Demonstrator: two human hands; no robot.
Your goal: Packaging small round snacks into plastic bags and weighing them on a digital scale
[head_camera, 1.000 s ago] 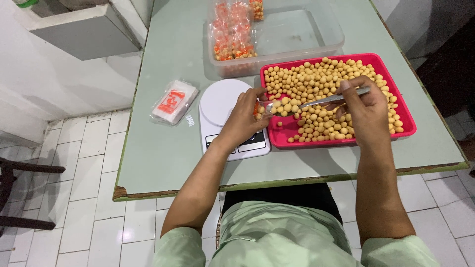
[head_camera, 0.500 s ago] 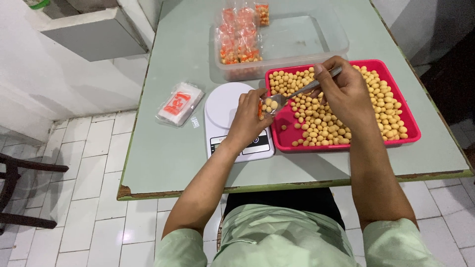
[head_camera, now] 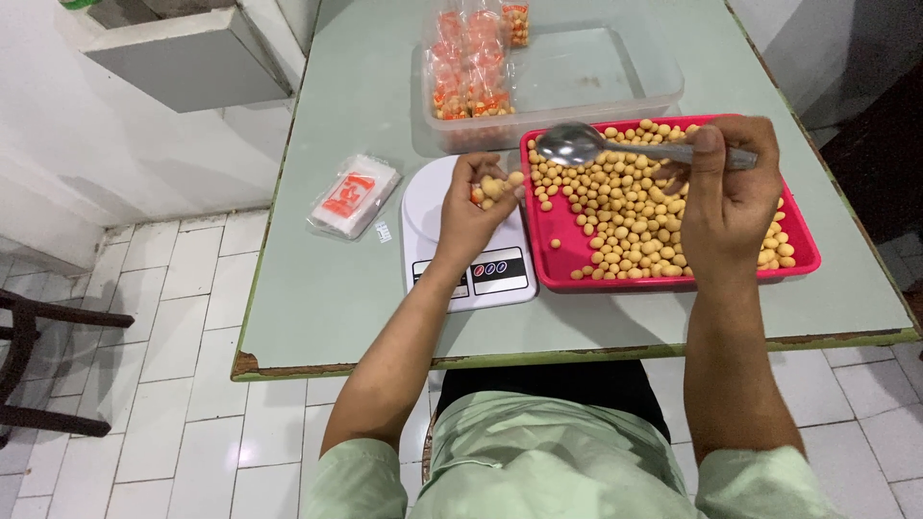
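Observation:
My left hand is over the white kitchen scale and is closed around a small clear bag with some yellow balls in it. My right hand holds a metal spoon by the handle, its empty bowl pointing left above the red tray. Several round yellow snack balls lie loose in that tray, thinner at its left end.
A clear plastic tub behind the tray holds several filled orange-printed bags. A stack of empty printed bags lies left of the scale. The pale green table's front edge is chipped. A dark chair stands on the tiled floor.
The spoon has come away from the bag in my left hand, lifted and empty now. The camera has moved closer to the table.

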